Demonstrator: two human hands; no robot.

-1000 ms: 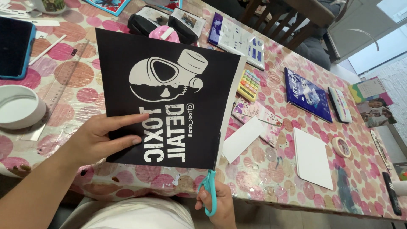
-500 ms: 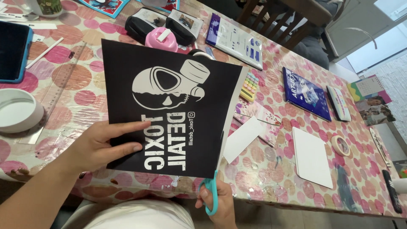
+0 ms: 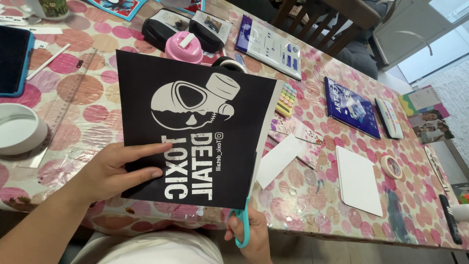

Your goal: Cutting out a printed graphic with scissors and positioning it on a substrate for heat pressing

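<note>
A surface (image 3: 342,146) with pink dots carries many craft things.
Left hand (image 3: 115,168) fingers grip the black printed sheet (image 3: 195,132) above the near edge; right hand (image 3: 251,234) fingers are closed around teal scissors (image 3: 243,226) at its lower right edge.

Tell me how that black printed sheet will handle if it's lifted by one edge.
The black sheet looks thin, so probably light. Held by the left hand at one side, it stays fairly flat, suggesting card-like stiffness with some flex. The scissors in the right hand meet its edge, so it likely cuts easily.
</note>
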